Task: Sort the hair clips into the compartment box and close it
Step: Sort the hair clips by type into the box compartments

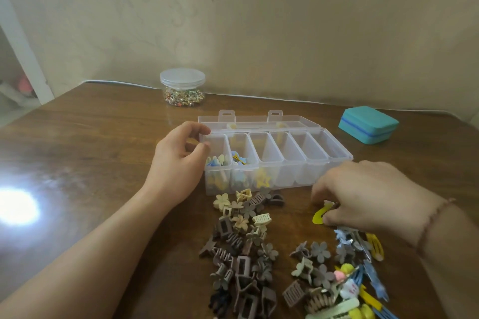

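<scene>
The compartment box (274, 160) stands with its lid (259, 122) laid back, its four right-hand compartments free from above. The left hand (178, 155) blocks its left end. Piles of claw clips (241, 248) crowd the near tabletop (98, 137), whose left side lies bare. A jar (182, 87) and a teal case (368, 124) stand behind.

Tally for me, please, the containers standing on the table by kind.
Clear compartment box: 1
Round lidded jar: 1
Teal case: 1
Total: 3
</scene>
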The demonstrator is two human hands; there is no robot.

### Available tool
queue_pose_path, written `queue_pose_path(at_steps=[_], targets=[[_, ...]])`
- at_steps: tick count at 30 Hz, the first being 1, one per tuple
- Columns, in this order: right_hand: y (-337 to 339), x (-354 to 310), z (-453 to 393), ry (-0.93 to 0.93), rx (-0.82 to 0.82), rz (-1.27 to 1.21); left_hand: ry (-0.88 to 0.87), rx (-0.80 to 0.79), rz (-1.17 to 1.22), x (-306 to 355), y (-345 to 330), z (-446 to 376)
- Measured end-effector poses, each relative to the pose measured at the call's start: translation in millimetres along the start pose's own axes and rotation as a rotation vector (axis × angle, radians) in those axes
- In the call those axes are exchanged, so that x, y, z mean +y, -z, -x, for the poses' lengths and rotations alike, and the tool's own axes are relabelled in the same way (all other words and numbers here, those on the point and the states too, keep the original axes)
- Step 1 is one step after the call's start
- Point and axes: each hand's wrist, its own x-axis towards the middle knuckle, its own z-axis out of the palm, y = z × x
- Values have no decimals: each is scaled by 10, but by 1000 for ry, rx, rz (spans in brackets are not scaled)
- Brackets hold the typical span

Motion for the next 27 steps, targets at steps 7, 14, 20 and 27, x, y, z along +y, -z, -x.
queue_pose_path(at_steps=[7, 14, 20, 27], targets=[[-55, 18, -107, 134, 18, -116, -3, -5, 9, 7, 4, 4], [-2, 67, -181, 239, 599, -956, -3, -2, 11, 10, 0, 5], [-71, -153, -569, 127, 866, -1123, 2, -2, 22, 20, 4, 11], [-47, -188, -600, 51, 766, -835, 3, -3, 10, 6, -2, 2]])
